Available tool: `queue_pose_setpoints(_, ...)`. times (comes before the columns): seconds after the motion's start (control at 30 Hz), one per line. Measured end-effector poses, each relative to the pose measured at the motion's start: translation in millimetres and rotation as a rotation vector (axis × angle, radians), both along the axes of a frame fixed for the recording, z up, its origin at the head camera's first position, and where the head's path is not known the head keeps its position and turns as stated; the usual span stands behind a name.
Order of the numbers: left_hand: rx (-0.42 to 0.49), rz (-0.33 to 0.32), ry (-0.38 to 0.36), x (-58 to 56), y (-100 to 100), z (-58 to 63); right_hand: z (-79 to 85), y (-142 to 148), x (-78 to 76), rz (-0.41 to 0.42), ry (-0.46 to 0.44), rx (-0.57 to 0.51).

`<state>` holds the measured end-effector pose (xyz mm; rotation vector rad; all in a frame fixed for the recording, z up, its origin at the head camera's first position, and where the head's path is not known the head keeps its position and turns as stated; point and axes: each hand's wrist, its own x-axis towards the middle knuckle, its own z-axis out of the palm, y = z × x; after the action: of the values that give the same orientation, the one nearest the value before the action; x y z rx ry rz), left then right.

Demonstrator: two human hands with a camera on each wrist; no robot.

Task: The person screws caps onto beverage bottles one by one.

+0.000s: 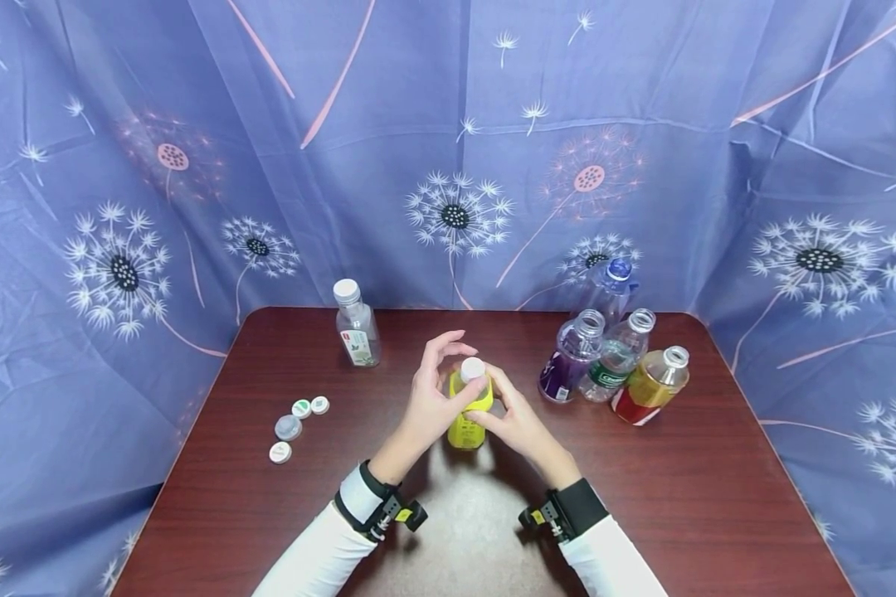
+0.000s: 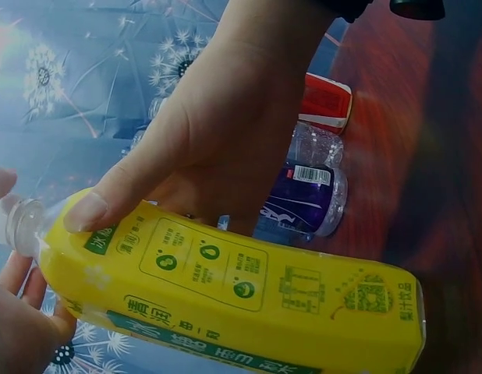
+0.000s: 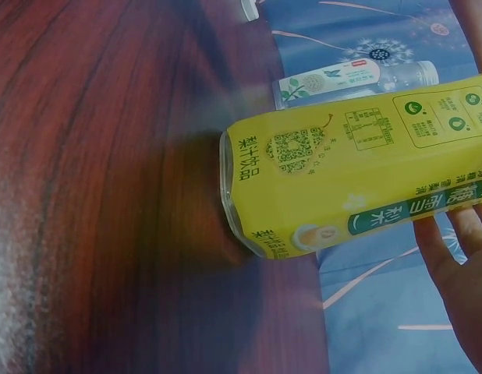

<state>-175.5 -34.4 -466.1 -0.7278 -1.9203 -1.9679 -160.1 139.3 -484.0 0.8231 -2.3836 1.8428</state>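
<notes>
A yellow-labelled pear juice bottle point(image 1: 466, 433) with a white cap point(image 1: 473, 367) stands between the two hands over the middle of the table. My right hand point(image 1: 521, 421) grips its upper body, thumb on the near side, as the left wrist view also shows. Around the cap, my left hand point(image 1: 442, 398) has its fingers spread and loosely curved; the thumb is right at the cap's near side and the fingertips show a small gap beyond it. In the right wrist view the bottle's base point(image 3: 235, 195) is close over the wood.
Several bottles with bare necks, one a purple-labelled bottle point(image 1: 563, 369), another a red-and-yellow one point(image 1: 648, 390), cluster at right. A blue-topped bottle point(image 1: 618, 269) stands behind them. A clear white-capped bottle point(image 1: 358, 332) is back left. Several loose caps point(image 1: 288, 428) lie left. A curtain point(image 1: 343, 207) borders the table.
</notes>
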Motion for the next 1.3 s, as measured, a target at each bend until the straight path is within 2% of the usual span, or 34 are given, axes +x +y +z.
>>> queue_pose_setpoints(0.43, -0.031, 0.008, 0.015, 1.3, -1.1, 0.5, -1.0, -0.7, 1.1, 0.006, -0.014, -0.010)
queue_pose_setpoints(0.63, -0.034, -0.012, 0.027, 1.2, -0.7, 0.7, 0.0, -0.5, 1.8, 0.002, 0.000, -0.008)
queue_pose_setpoints(0.83, -0.060, 0.017, 0.017, 1.3, 0.1, 0.2, 0.5, -0.3, 1.7, 0.005, -0.005, -0.007)
queue_pose_setpoints(0.93, -0.062, 0.010, 0.021, 0.5, 0.8, -0.8, -0.2, -0.1, 1.0, 0.004, -0.004, -0.003)
queue_pose_setpoints(1.17, -0.051, 0.020, -0.023, 1.0, 1.2, 2.2, -1.5, 0.1, -0.6, 0.001, -0.009, -0.009)
queue_pose_setpoints(1.3, -0.061, 0.010, -0.013, 1.4, -0.1, 2.3, -1.1, 0.6, -0.1, 0.004, 0.000, -0.010)
